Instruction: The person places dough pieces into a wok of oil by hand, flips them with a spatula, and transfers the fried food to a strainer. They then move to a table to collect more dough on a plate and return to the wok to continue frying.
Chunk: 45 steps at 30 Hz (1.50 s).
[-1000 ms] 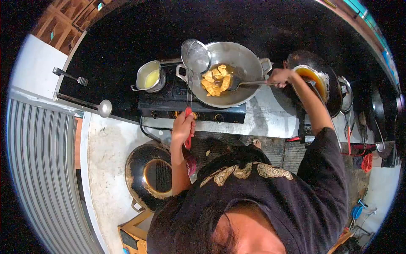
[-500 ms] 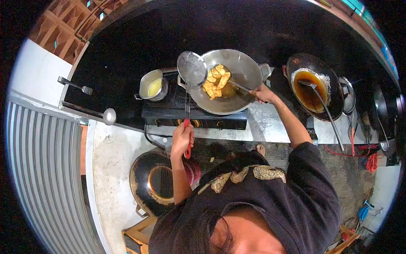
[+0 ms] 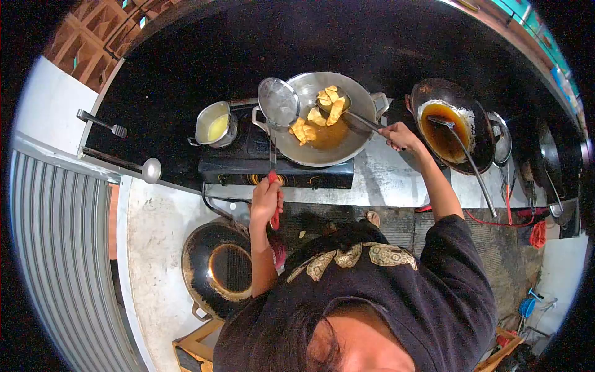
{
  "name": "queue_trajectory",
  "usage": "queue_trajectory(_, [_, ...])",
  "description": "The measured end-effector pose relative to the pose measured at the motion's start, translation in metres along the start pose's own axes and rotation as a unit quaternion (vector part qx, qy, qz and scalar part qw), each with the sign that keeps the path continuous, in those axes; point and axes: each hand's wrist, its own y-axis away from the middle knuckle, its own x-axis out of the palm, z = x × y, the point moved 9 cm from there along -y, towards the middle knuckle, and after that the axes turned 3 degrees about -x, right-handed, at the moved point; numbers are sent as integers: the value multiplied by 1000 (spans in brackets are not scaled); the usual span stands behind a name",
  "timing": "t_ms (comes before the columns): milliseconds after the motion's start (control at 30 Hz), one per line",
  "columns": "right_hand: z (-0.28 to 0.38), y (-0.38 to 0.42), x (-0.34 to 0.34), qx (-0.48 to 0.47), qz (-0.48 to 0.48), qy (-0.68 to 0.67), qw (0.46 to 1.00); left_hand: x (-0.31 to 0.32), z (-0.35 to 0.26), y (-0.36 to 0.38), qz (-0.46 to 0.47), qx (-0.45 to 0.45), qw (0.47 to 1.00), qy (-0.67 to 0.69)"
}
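Note:
My left hand (image 3: 266, 201) is closed round the red handle of a mesh strainer (image 3: 278, 102), whose round head hangs over the left rim of a large metal wok (image 3: 365, 142). My right hand (image 3: 400, 136) grips the handle of a spatula (image 3: 364, 121); its head lies under golden fried pieces (image 3: 330, 102), so its exact shape is partly hidden. More fried pieces (image 3: 303, 131) rest at the left of the wok, beside the strainer. Brownish oil (image 3: 328, 137) pools in the bottom of the wok.
The wok stands on a black gas stove (image 3: 279, 177). Left of it is a pot (image 3: 216, 126) with yellowish liquid. To the right, a dark wok (image 3: 424, 93) holds brown oil and a long-handled turner (image 3: 465, 152). An old wok (image 3: 201, 260) sits at lower left; a ladle (image 3: 151, 170) hangs near the wall.
My right hand has shifted the spatula up and right, carrying some fried pieces toward the wok's far side. Others stay at the left, apart from them. The strainer keeps nearly the same place.

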Motion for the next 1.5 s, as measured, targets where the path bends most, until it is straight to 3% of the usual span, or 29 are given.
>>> queue_trajectory(100, [14, 10, -8, -43, -12, 57, 997, 4, 2, 0, 7, 4, 1000, -1])
queue_trajectory(433, [-2, 61, 13, -12, 70, 16, 997, -1, 4, 9, 3, 1, 1000, -6])
queue_trajectory(900, [-15, 85, 31, -70, 79, 52, 993, 5, 14, 20, 11, -4, 1000, -1])
queue_trajectory(1200, [-3, 96, 34, -1, 112, -52, 992, 14, 25, 26, -8, -37, 999, -28])
queue_trajectory(1333, [25, 86, 34, -50, 76, -40, 995, 26, 29, 26, 42, -44, 997, 45])
queue_trajectory(1433, [52, 69, 41, -110, 19, 80, 990, 37, 42, 15, 110, -37, 985, 130])
queue_trajectory(1500, [62, 54, 49, -262, -108, 260, 923, 43, 46, 12, 144, -29, 975, 167])
